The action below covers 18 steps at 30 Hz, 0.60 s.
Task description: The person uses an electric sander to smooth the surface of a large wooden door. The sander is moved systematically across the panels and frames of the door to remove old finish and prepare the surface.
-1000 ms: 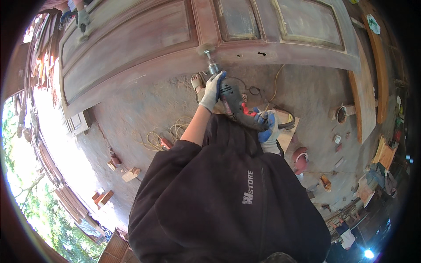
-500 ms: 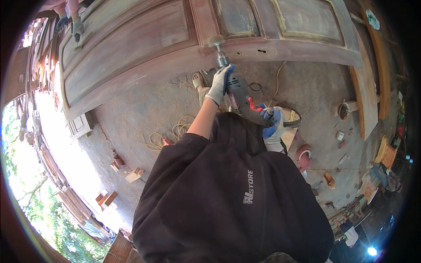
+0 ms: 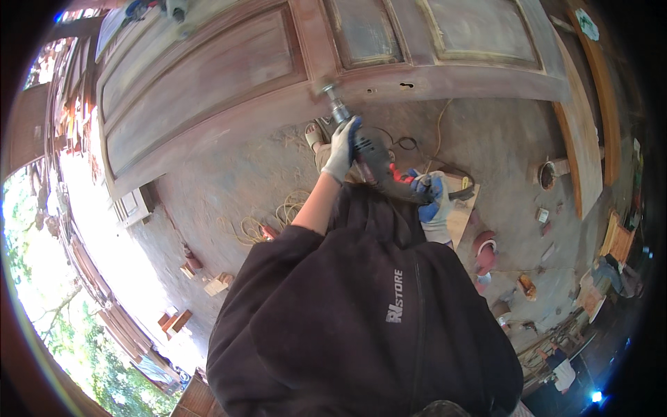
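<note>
Both my hands wear white work gloves with blue palms. My left hand [image 3: 340,149] is closed round the front of a dark grey power drill [image 3: 373,161], just behind its metal chuck. At the rear, my right hand [image 3: 435,198] grips the handle, beside a red part. A small round sanding head [image 3: 327,90], blurred, is at the drill's tip against the near rail of a large wooden panelled door [image 3: 243,119]. The door's brown surface is dusty and partly pale, with keyholes to the right of the head.
A co-worker's gloved hand [image 3: 176,10] holds a tool over the door's far left. Beams [image 3: 582,160] stand at the right. On the floor lie a coiled yellow cord [image 3: 295,208], wood offcuts [image 3: 219,283] and a reddish round object [image 3: 485,251]. A sandalled foot [image 3: 314,133] shows beneath the door.
My hands have drawn the drill slightly left, and its sanding head has come toward me, from the upright's foot onto the near rail. The co-worker's hands have shifted right.
</note>
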### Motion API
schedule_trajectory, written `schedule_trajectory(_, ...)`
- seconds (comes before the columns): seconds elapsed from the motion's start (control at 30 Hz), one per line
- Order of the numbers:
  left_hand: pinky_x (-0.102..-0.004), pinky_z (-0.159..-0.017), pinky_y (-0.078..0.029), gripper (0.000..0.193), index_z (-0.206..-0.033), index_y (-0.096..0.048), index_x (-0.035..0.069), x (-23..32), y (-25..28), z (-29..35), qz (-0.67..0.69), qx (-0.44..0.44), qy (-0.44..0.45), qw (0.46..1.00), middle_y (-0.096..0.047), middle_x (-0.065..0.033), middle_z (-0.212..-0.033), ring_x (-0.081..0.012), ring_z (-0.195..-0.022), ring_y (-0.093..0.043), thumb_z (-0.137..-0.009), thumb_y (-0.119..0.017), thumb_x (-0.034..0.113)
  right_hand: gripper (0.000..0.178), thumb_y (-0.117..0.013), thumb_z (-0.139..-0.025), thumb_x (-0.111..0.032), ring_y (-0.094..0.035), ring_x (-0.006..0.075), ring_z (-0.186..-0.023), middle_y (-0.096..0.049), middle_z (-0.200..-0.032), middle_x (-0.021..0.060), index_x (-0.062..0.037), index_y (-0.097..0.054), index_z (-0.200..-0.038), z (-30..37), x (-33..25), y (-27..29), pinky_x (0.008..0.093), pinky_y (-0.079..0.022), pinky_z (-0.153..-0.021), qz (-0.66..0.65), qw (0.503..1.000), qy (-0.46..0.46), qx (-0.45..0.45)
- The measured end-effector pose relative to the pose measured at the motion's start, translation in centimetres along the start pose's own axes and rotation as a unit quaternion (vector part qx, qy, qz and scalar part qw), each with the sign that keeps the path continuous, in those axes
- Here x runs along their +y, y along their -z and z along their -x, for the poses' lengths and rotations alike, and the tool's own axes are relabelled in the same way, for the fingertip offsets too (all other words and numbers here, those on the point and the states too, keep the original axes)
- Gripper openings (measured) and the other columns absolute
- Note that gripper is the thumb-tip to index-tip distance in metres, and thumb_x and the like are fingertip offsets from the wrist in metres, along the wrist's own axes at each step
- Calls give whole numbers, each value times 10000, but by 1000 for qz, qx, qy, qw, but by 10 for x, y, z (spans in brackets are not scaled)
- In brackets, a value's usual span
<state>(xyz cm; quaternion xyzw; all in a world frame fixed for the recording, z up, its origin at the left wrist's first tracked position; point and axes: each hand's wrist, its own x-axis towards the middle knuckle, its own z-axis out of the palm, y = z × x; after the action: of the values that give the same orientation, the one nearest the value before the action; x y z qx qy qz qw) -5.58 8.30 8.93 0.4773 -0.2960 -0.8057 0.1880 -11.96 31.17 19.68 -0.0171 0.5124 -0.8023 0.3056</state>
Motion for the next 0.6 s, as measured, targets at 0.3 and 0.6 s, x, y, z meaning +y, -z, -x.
schedule_trajectory(0.3,-271,-685,-472,440,-1035,-666,12,13,-93,-15,-120,-79,43,989,-649,-30,-863,-117,-739,-583,-769,-750,352,250,-473,-946,-252,-520,198,-678,-493,-681,46,-51,-509,-801,-5,-8,12,497,-388,-995,-79,988,68,113)
schedule_trajectory(0.6,-274,-605,-467,383,-1036,-655,25,20,-38,-9,-48,-42,42,997,-619,-14,-805,-108,-682,-569,-808,-730,324,265,-484,-951,-257,-524,215,-679,-509,-664,59,-76,-514,-759,2,-1,-11,494,-374,-995,-11,996,8,85)
